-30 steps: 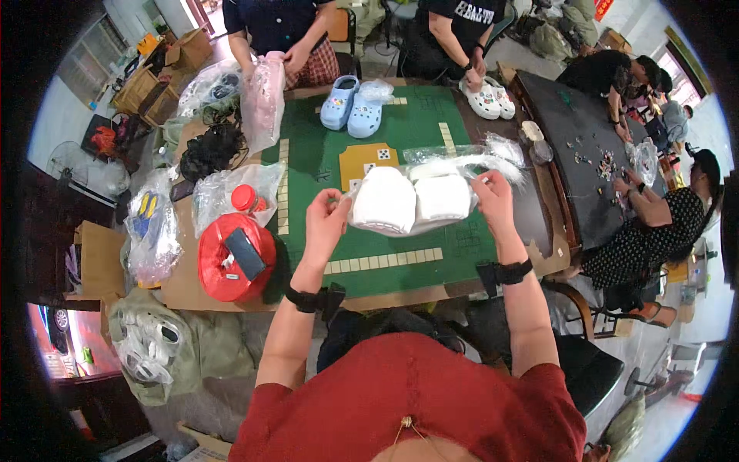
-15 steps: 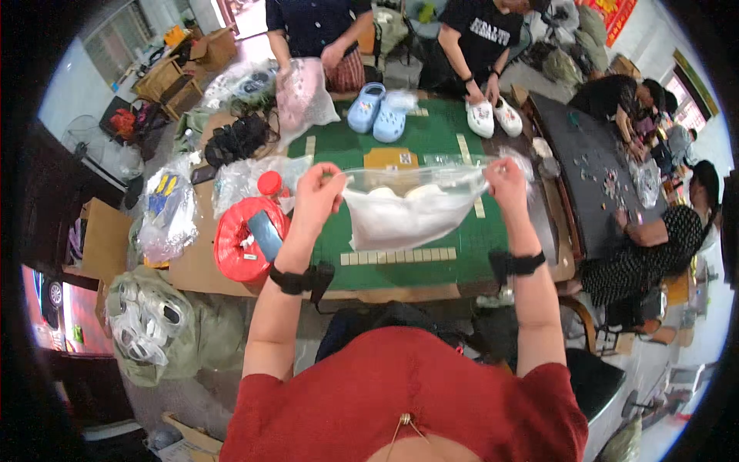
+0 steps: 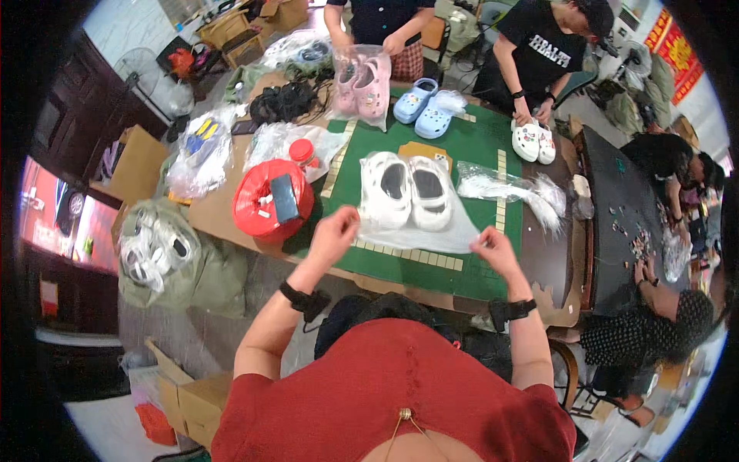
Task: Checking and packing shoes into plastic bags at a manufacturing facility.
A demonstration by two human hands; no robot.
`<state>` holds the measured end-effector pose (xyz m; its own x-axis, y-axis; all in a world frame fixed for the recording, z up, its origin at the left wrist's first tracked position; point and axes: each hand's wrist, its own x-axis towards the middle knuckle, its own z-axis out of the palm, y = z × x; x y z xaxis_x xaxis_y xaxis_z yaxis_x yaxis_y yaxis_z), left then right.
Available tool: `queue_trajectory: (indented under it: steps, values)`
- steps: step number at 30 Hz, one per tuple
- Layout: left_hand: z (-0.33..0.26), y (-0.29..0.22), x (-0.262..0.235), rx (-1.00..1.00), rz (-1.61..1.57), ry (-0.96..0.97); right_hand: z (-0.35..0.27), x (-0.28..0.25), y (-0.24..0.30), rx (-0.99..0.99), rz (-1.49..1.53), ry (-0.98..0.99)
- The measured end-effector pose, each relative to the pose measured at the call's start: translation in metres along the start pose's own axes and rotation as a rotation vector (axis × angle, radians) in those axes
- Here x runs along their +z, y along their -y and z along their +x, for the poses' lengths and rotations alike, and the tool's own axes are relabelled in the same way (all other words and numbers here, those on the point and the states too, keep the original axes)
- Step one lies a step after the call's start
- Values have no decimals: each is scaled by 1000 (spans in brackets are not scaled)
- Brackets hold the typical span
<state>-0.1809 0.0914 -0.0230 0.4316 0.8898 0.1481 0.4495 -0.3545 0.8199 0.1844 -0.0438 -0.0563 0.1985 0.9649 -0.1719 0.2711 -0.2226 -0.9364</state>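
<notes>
A pair of white clogs (image 3: 408,189) lies inside a clear plastic bag (image 3: 431,231) on the green table mat (image 3: 477,146). My left hand (image 3: 335,231) pinches the bag's near left edge. My right hand (image 3: 493,250) pinches the near right edge. The bag lies flat on the mat with its opening toward me.
A red round container (image 3: 265,204) with a dark phone on it sits left of the mat. More clear bags (image 3: 504,189) lie to the right. Blue clogs (image 3: 427,112), white clogs (image 3: 531,142) and a bag of pink clogs (image 3: 362,81) are handled by other people at the far side.
The bagged white clogs were held up in the air between both hands; now they lie on the mat and my hands have moved down to the bag's near edge.
</notes>
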Motion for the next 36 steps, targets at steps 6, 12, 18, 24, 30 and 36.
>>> queue_trajectory:
  steps: [6,12,18,24,30,36]
  values:
    - [-76,127,97,-309,125,403,11,29,-152,203,-136,295]
    - [-55,109,116,-775,-30,202,49,32,-158,411,-60,64]
    - [-62,135,156,-1069,-719,178,61,98,-124,582,-25,319]
    - [-59,112,170,-1026,-853,362,57,90,-167,623,355,336]
    - [-86,84,153,-805,-800,323,33,73,-113,458,429,292]
    - [-97,34,46,-515,-988,144,21,116,-6,273,486,334]
